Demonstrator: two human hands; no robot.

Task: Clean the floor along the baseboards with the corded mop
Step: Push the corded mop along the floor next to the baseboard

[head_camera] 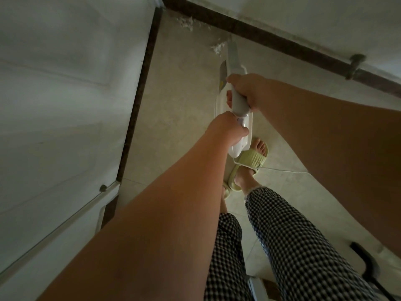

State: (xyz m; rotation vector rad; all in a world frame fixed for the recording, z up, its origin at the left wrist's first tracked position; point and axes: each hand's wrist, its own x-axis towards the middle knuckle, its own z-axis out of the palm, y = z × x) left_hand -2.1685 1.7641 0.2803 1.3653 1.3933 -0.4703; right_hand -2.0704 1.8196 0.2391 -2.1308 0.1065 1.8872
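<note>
Both hands hold the corded mop point(235, 59), one above the other on its pale handle. The right grip point(247, 92) is wrapped around the grey upper part of the handle, fingers curled under it and the thumb showing on the near side. The left grip point(225, 129) is closed on the white section just below, nearer the body. Beyond the right grip the mop's white body slopes down to the floor point(184, 105), and its far end lies close to the dark baseboard point(260, 33) that runs along the wall ahead. Clumps of whitish fluff point(186, 22) lie on the floor beside that baseboard, beyond the mop's tip. A second dark baseboard point(141, 83) runs along the wall to the left of both grips. Below the left grip stand two feet in pale green slippers point(251, 158), with checked trousers point(293, 235) above them. A thin white cord point(282, 169) trails across the floor to the right of the slippers.
</note>
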